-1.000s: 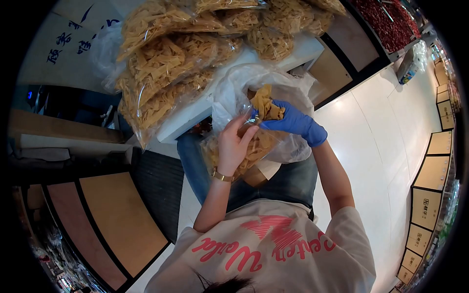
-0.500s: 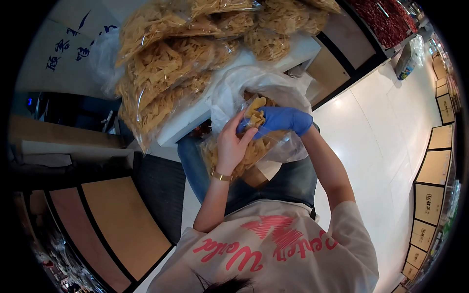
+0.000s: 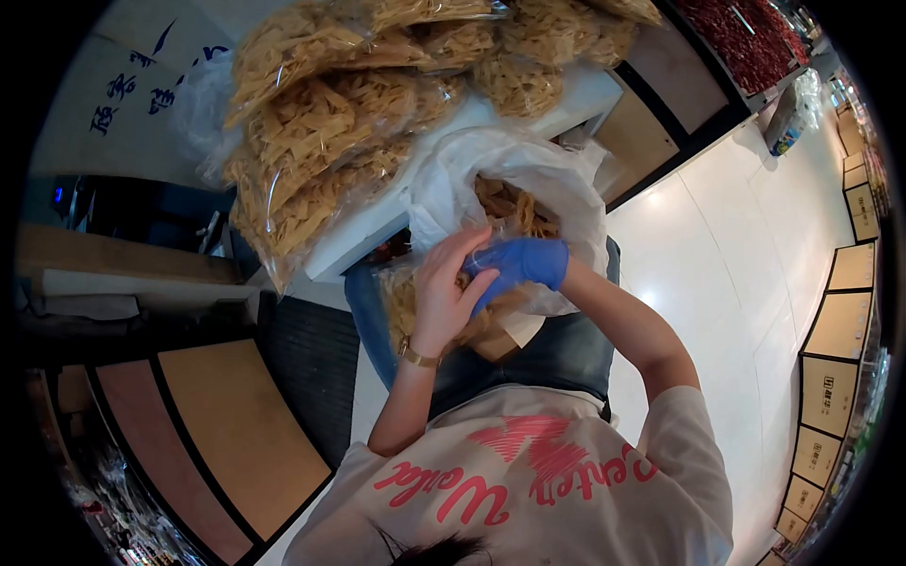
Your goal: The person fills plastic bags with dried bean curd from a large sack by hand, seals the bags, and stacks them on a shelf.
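Note:
My left hand (image 3: 447, 292), bare and with a gold watch at the wrist, is closed on the upper edge of a clear plastic bag (image 3: 400, 300) of dried yellow strips. My right hand (image 3: 522, 264), in a blue glove, reaches down into that bag's mouth beside my left thumb. Its fingertips are hidden there, so I cannot see what they hold. Just beyond both hands a large white plastic sack (image 3: 444, 184) stands open between my knees, with brownish dried strips (image 3: 517, 208) inside.
Filled clear bags of dried strips (image 3: 311, 123) are piled on a white surface (image 3: 359, 241) ahead and to the left. Wooden-panelled display units (image 3: 241, 406) stand at the left. Dried red goods (image 3: 741, 42) lie at the upper right, beyond the pale tiled floor (image 3: 698, 274).
My gloved right hand has moved down and left, from above the sack into the small bag. The yellow pieces it held are out of sight. My left hand stays on the bag.

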A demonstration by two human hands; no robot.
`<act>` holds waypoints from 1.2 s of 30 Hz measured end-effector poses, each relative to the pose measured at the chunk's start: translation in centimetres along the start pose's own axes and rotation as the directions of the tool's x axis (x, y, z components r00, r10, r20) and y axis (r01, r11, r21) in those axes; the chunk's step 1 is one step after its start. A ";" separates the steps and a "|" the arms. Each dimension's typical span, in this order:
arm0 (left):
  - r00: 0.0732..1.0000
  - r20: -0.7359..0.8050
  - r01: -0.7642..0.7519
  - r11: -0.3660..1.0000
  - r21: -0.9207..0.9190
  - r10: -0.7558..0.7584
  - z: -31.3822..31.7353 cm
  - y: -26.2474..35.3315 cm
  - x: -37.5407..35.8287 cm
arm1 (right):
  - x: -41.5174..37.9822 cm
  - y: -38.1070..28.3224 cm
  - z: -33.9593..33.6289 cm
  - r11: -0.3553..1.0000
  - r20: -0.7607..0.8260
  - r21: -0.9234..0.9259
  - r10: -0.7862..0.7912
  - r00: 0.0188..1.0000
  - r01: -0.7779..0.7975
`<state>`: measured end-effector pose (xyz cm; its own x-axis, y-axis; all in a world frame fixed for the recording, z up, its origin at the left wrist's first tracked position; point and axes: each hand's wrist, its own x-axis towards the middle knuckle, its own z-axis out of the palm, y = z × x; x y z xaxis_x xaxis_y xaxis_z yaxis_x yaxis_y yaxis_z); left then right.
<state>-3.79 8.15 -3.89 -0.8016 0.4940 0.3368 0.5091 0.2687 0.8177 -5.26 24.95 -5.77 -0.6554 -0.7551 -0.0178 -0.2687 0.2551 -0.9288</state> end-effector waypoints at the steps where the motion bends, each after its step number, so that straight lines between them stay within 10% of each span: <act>1: 1.000 -0.017 -0.025 1.000 -0.017 0.024 -0.4 0.5 -0.4 | 0.1 -1.1 0.0 1.000 0.002 0.003 0.000 1.000 0.000; 10: 0.991 -0.129 -0.041 0.820 -0.571 -0.040 -3.3 2.4 -1.8 | 0.5 -11.7 -2.2 0.843 0.189 -0.446 0.417 0.889 -0.301; 22: 0.960 -0.237 -0.001 0.844 -0.537 -0.149 -3.6 -0.4 -4.3 | 0.1 -13.3 -3.8 0.934 0.206 -0.348 0.156 0.966 -0.077; 28: 0.960 -0.253 -0.050 0.812 -0.581 -0.122 -3.6 -0.8 -4.1 | -2.9 -13.1 -4.7 0.904 -0.116 -0.415 -0.167 0.979 0.105; 36: 0.921 -0.298 0.043 0.824 -0.565 -0.252 -5.3 -2.4 -5.8 | -5.2 -5.0 -8.2 0.909 -0.332 -0.072 0.365 0.870 -0.410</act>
<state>-2.07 0.24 -5.29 -0.9598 0.1405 0.2431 0.2083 -0.2245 0.9520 -6.31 32.55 1.97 -0.9026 -0.3627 -0.2317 -0.0268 0.5848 -0.8108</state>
